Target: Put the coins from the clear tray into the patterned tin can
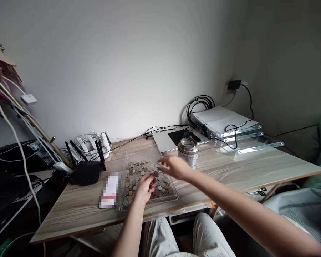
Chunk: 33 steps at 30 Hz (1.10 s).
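A shallow clear plastic tray [149, 204] lies on the desk, with many silver and brass-coloured coins [142, 173] spread over it. Above its front part, my left hand [146, 186] is closed with the palm turned inward. At its fingertips shows a dark round coin [155, 174], and other coins seem to sit in the curled fingers. My right hand [174, 167] hovers over the tray's right side, palm down, its fingers bent and apart; no object is visible in them. Just behind it stands a metal coin tin [188, 151] with a slot in the top, its lower part partly hidden by my right arm.
Left of the tray lies a blurred-out white and red slip [109, 191]. Beyond it are a black router [85, 172] and white adapters [92, 142]. A silver laptop [163, 141], a coiled black cable [200, 107] and stacked clear trays with paper [226, 119] occupy the back right.
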Tool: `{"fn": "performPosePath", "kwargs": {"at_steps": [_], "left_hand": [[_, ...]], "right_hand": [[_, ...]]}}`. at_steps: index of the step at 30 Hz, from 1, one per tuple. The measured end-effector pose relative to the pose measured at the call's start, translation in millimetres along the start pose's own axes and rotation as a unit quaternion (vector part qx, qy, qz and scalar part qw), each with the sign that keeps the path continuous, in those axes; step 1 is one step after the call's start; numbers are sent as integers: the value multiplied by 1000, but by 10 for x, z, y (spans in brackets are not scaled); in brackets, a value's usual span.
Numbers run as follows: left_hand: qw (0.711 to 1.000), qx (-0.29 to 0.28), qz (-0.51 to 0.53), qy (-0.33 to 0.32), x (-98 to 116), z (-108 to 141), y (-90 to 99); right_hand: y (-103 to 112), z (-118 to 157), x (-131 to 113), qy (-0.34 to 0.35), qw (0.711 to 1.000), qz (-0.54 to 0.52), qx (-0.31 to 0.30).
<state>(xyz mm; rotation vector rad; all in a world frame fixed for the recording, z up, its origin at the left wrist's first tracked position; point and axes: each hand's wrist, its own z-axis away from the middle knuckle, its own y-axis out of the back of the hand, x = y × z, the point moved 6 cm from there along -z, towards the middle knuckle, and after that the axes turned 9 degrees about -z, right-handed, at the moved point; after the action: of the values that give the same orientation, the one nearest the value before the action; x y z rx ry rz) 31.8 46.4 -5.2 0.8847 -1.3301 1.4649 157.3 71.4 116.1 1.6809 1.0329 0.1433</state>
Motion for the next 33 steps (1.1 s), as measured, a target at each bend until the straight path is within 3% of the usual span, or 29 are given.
{"fn": "performPosePath", "kwargs": {"at_steps": [3, 5, 7, 12, 14, 17, 22, 25, 27, 28, 30, 33], "left_hand": [[1000, -6, 1, 0, 0, 3, -18], [1000, -5, 11, 12, -7, -1, -15], [999, 7, 35, 34, -24, -9, 11], [992, 35, 103, 65, -45, -18, 64], [993, 22, 102, 48, -22, -10, 47], [996, 5, 82, 25, 1, 10, 22], [1000, 14, 16, 7, -2, 19, 37], [1000, 6, -18, 4, -9, 8, 25], [999, 0, -34, -1, -2, 3, 14], [999, 1, -37, -3, 1, 2, 12], [999, 6, -32, -1, 4, 1, 15], [1000, -8, -22, 2, 7, 4, -3]], "right_hand": [[-428, 31, -150, 7, 999, -25, -41], [-444, -4, -131, -1, 999, -33, -26], [-235, -66, -43, -7, 999, -46, 9], [778, -148, 486, -82, 984, 22, 156], [1019, -125, 753, -140, 976, 79, 150], [1083, -67, 1051, -199, 969, 117, 88], [979, -51, 1080, -189, 971, 134, 54], [963, -49, 821, -140, 972, 130, 140], [835, -16, 572, -101, 973, 94, 184], [694, -7, 438, -76, 981, 61, 170], [290, 4, 172, -22, 996, -23, 78], [-282, 33, -112, 32, 990, -131, -38]]}}
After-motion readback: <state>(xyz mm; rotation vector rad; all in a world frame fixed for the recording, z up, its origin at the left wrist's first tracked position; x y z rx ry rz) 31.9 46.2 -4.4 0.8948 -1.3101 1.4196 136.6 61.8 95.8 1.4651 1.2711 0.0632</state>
